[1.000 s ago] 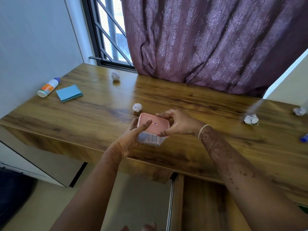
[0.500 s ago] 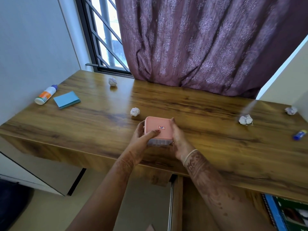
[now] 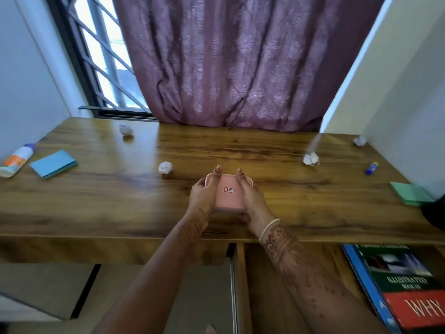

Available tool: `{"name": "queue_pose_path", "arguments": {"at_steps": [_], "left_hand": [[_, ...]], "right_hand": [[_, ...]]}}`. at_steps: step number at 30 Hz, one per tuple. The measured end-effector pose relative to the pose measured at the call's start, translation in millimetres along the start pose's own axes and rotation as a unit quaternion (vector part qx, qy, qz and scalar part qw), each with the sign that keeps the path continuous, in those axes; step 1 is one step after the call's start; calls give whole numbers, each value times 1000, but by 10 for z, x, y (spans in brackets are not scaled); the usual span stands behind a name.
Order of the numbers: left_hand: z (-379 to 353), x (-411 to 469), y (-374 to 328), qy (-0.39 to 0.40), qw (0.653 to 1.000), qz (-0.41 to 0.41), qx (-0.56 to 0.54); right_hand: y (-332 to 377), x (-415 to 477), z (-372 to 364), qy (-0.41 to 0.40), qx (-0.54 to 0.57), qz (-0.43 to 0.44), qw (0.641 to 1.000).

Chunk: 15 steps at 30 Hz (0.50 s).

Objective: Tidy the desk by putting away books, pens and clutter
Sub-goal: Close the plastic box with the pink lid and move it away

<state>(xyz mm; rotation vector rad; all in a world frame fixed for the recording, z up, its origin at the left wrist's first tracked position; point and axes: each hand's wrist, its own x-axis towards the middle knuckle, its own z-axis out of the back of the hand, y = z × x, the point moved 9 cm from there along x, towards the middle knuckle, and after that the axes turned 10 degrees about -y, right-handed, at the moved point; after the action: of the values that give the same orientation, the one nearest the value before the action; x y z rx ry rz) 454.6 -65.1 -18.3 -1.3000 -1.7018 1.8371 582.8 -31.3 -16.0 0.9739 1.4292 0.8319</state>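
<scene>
Both hands are clasping a small pink box (image 3: 228, 192), a rounded-corner square of smooth matt plastic with a tiny red-framed label on its lid. The left hand (image 3: 204, 192) is wrapping its left side, the right hand (image 3: 251, 200) its right side, fingers (image 3: 218, 171) curled over the far rim and closed firmly against the box. The box is sitting near the front middle of the worktop (image 3: 289, 208), a glossy wood-grain slab.

4 crumpled white paper balls are lying on it: one (image 3: 165, 167) just left of the box, one (image 3: 126, 128) near the window, one (image 3: 310, 158) to the right, one (image 3: 359, 141) at the far right corner. A flat blue notepad (image 3: 53, 163) and a white tube (image 3: 16, 160) lying on its side are resting at the left edge, well apart from the box; a green notepad (image 3: 410, 194) and a small blue capped stick (image 3: 371, 168) are sitting at the right. A glossy hardcover book (image 3: 407, 288) is lying below the worktop edge at lower right. A textured mauve curtain (image 3: 228, 61) is hanging behind.
</scene>
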Motion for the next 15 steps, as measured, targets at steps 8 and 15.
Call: {"name": "queue_pose_path", "arguments": {"at_steps": [8, 15], "left_hand": [[-703, -388, 199, 122, 991, -11, 50], [-1222, -794, 437, 319, 940, -46, 108]], "right_hand": [[97, -77, 874, -124, 9, 27, 992], [179, -170, 1552, -156, -3, 24, 988]]}}
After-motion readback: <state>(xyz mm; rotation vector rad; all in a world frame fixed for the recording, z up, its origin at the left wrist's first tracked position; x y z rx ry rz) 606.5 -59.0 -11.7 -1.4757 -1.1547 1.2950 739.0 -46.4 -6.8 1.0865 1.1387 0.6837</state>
